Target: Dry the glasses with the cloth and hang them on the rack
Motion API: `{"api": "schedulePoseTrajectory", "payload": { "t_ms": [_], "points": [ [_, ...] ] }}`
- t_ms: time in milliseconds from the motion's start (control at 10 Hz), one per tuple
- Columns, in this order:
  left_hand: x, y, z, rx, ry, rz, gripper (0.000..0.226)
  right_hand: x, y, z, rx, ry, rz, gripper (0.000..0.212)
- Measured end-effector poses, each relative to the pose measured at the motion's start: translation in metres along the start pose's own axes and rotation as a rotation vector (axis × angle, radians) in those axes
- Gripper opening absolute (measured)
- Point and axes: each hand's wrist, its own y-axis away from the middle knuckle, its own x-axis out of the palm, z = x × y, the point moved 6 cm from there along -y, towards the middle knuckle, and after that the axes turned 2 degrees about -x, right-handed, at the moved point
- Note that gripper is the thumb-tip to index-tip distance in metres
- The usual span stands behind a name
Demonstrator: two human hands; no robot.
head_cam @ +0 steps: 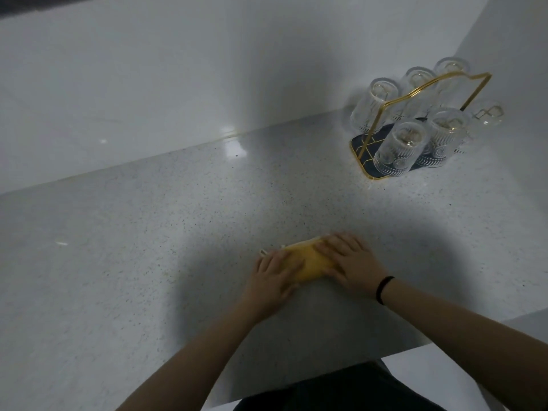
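A folded yellow cloth lies on the speckled grey counter near its front edge. My left hand rests flat on the cloth's left end, and my right hand presses flat on its right end; both have straight fingers. At the back right stands a gold wire rack on a dark base. Several ribbed clear glasses hang upside down on it, one at the front and one at the back left.
The counter meets a white wall at the back and a side wall at the right. Its front edge runs along the lower right, with my dark clothing below it.
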Motion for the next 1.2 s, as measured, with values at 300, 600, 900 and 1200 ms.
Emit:
{"api": "schedulePoseTrajectory", "payload": {
  "t_ms": [300,600,900,1200],
  "points": [
    [-0.048,-0.076,0.043,-0.122,-0.116,-0.014,0.055,-0.033,-0.088,-0.023,0.119,0.058,0.088,0.065],
    [-0.124,-0.188,0.104,-0.239,-0.147,-0.024,0.055,-0.086,-0.226,-0.062,0.157,0.102,0.128,0.056],
    [-0.158,-0.254,0.154,-0.23,-0.193,-0.08,0.056,-0.112,-0.302,-0.082,0.192,0.124,0.01,0.052],
    [-0.167,-0.253,0.146,-0.24,-0.154,-0.117,0.062,-0.132,-0.297,-0.079,0.272,-0.05,-0.044,0.055]
  ]
}}
